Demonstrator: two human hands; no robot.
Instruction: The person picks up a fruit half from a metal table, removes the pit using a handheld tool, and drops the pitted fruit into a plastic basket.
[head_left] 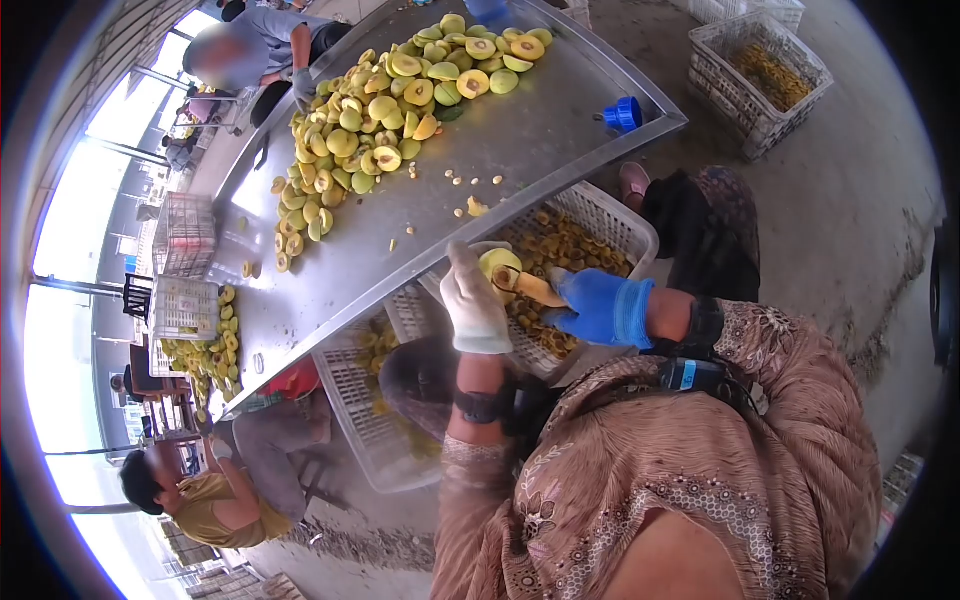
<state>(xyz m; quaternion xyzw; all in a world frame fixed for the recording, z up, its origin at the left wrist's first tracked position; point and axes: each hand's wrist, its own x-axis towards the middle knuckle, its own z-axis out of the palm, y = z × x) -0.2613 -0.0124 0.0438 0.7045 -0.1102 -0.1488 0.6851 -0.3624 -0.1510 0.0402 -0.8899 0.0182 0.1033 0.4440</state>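
Note:
My left hand [474,300], in a whitish glove, is closed around a yellow-green halved fruit [498,263], perhaps a peach or plum. My right hand [602,306], in a blue glove, grips a small tool with a light wooden handle [540,290]. The tool's dark working end meets the fruit's cut face; its exact shape is hard to make out. Both hands are above a white plastic crate [640,232] holding many orange-brown scraps [565,245]. On the metal table [545,130] a large heap of halved fruit [350,140] lies beyond my hands.
Small pale pits [475,181] and a blue cap-like object [623,115] lie on the table. More crates stand at the right [760,90], below the table [370,420] and at the left [185,308]. Co-workers sit at the lower left [225,500] and across the table [265,45].

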